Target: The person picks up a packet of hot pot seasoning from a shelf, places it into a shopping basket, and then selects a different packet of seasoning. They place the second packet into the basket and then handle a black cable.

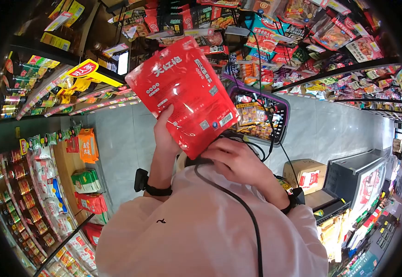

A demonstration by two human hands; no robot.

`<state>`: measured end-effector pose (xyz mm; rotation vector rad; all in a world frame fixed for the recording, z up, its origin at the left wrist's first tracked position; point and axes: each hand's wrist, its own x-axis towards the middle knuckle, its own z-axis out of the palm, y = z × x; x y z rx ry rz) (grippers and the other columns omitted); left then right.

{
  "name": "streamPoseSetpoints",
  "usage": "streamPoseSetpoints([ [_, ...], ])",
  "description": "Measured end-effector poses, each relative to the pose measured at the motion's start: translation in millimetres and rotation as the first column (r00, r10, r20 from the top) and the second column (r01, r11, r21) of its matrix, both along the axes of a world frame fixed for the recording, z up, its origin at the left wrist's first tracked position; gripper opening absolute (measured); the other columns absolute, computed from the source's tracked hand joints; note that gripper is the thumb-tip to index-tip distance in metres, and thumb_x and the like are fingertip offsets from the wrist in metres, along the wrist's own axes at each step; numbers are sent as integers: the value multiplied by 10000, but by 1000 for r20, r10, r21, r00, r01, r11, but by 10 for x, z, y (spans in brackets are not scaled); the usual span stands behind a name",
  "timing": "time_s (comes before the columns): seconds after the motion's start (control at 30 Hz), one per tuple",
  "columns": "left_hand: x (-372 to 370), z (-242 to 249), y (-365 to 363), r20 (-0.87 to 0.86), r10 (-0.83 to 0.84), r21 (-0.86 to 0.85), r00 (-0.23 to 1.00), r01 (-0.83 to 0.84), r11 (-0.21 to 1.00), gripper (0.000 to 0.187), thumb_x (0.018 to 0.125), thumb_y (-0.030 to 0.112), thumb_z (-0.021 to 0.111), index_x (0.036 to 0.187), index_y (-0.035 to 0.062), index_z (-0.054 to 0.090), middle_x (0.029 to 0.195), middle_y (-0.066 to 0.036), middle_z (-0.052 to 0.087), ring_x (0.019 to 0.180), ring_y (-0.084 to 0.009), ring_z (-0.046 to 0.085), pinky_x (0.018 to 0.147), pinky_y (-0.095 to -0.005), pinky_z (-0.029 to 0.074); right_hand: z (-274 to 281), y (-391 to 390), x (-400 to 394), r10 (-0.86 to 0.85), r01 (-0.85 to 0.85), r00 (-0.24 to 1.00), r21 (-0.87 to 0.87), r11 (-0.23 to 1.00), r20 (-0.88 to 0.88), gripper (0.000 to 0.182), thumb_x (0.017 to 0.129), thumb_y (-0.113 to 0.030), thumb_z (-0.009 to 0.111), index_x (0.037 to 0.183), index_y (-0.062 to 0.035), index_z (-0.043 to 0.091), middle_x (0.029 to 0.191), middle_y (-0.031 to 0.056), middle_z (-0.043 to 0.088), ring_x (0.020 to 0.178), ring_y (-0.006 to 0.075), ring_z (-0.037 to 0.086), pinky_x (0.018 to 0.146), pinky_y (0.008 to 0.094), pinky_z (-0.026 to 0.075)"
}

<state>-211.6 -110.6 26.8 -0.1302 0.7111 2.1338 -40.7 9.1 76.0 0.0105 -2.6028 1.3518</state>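
Observation:
A large shiny red food packet (182, 92) with white printing and a barcode is tilted up in front of my chest. My left hand (165, 131) grips its lower left edge, the thumb lying across the printed face. Close to the packet's bottom corner, my right hand (231, 159) is closed with its fingers curled, beside some black cables (242, 137). What sits inside those curled fingers is hidden. Beyond the packet, a black and purple shopping basket (279, 117) on the floor contains several small snack packs (251, 115).
Shelves of packaged food (298, 41) run along the far side, with more shelves (30, 198) at the left. A cardboard box (309, 173) and a dark cabinet (348, 180) stand at the right. A black cable (238, 196) hangs down my shirt. Grey tiled floor (124, 143) lies between.

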Motion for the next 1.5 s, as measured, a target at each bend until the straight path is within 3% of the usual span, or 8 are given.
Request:
streamPoseSetpoints([
  [0.2, 76, 0, 117, 39, -53, -3, 998, 53, 999, 463, 980, 204, 507, 1394, 19, 415, 1357, -190, 538, 1216, -351, 564, 1026, -510, 470, 108, 253, 165, -73, 62, 990, -94, 994, -118, 369, 702, 123, 490, 984, -34, 669, 1063, 111, 617, 969, 305, 595, 826, 372, 509],
  [0.33, 187, 99, 221, 0, -57, -76, 998, 57, 995, 471, 971, 208, 524, 1390, 20, 420, 1354, -189, 540, 1217, -351, 564, 1026, -516, 471, 16, 464, 430, -139, 92, 987, -412, 906, -85, 308, 736, 129, 406, 914, 12, 628, 897, 118, 636, 840, 248, 618, 782, 342, 495],
  [0.5, 425, 159, 371, -7, -92, -79, 996, 91, 993, 474, 965, 214, 536, 1385, 19, 431, 1351, -185, 545, 1216, -349, 565, 1029, -514, 469, 185, 675, 780, -203, 217, 975, -570, 792, 89, 137, 842, 56, 559, 913, -8, 656, 810, 64, 627, 708, 122, 609, 642, 265, 469],
  [0.63, 619, 188, 512, -30, -161, -80, 987, 158, 984, 465, 966, 208, 533, 1380, 17, 441, 1353, -184, 545, 1219, -346, 564, 1030, -513, 469, 284, 858, 1109, 61, -67, 998, -556, 829, -28, 106, 793, 23, 659, 874, -18, 714, 745, 57, 676, 576, 158, 557, 502, 284, 392],
  [0.9, 1058, 132, 848, -46, -192, -34, 980, 190, 981, 426, 982, 156, 488, 1379, 10, 438, 1342, -185, 548, 1210, -337, 565, 1020, -506, 478, 570, 951, 1590, 456, -571, 811, -670, 475, -367, 81, 896, -43, 647, 931, 13, 693, 653, 28, 581, 508, 177, 519, 461, 316, 383],
  [1.03, 1281, 167, 984, -50, -215, -86, 975, 210, 974, 423, 982, 152, 483, 1380, 15, 438, 1342, -182, 548, 1208, -336, 567, 1018, -508, 481, 588, 913, 1799, 393, -429, 899, -555, 712, -190, 89, 894, -106, 672, 881, -20, 655, 688, 52, 593, 541, 209, 555, 488, 336, 413],
  [1.13, 1430, 211, 1093, -41, -272, -54, 961, 270, 961, 423, 983, 154, 481, 1382, 17, 437, 1346, -179, 546, 1206, -337, 570, 1021, -509, 480, 521, 861, 1824, 209, -226, 972, -187, 956, -106, 117, 871, -144, 674, 860, -36, 629, 707, 66, 604, 560, 241, 568, 501, 355, 427],
  [1.5, 1953, 265, 1419, -80, -346, -103, 935, 337, 936, 433, 989, 178, 478, 1384, 10, 420, 1347, -188, 538, 1219, -340, 559, 1027, -510, 470, 359, 867, 2167, -150, 133, 960, -88, 987, -235, 134, 754, -100, 715, 822, -22, 629, 768, 96, 558, 681, 278, 594, 581, 380, 475],
])
